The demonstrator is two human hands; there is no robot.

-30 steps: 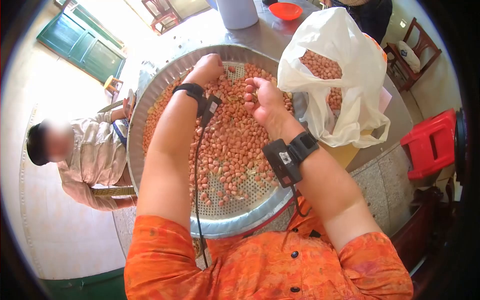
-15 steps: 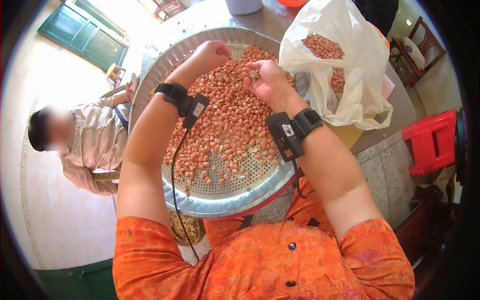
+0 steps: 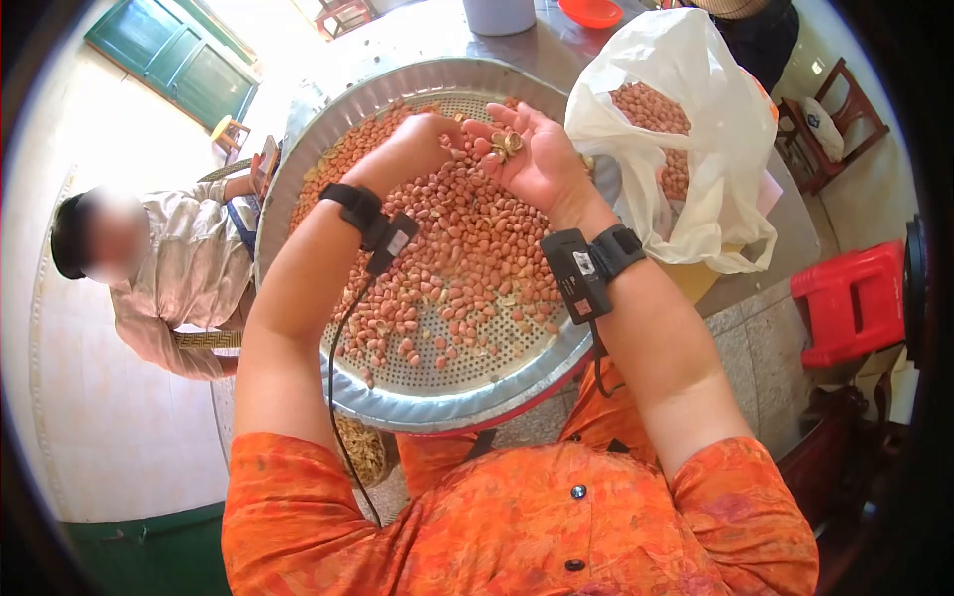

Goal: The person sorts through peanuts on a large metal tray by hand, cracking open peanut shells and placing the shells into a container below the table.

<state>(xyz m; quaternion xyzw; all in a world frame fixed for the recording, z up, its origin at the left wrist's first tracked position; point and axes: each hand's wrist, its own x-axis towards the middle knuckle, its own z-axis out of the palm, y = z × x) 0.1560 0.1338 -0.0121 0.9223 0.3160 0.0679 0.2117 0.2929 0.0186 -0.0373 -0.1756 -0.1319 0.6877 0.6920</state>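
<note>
Many shelled, reddish-skinned peanuts [image 3: 467, 238] are spread over a large round metal tray with a perforated bottom [image 3: 437, 370]. Over the tray's far half, my right hand [image 3: 545, 164] is turned palm up and cups a few pale peanut shells [image 3: 509, 144] against its curled fingers. Just beside its fingertips is my left hand [image 3: 422, 149], back upward, with its fingers drawn together in a pinch. Whatever those fingers grip is too small to make out. Scattered shell bits lie among the peanuts.
Right of the tray stands an open white plastic bag [image 3: 636, 169] of peanuts. A grey bucket [image 3: 500, 15] and an orange bowl [image 3: 590, 11] sit at the back. A basket of shells [image 3: 363, 452] is below. Another person [image 3: 184, 258] sits left; a red stool [image 3: 853, 303] stands right.
My left hand has come down and right, close to my right hand. My right hand has opened upward somewhat, so the shells in its palm show more clearly.
</note>
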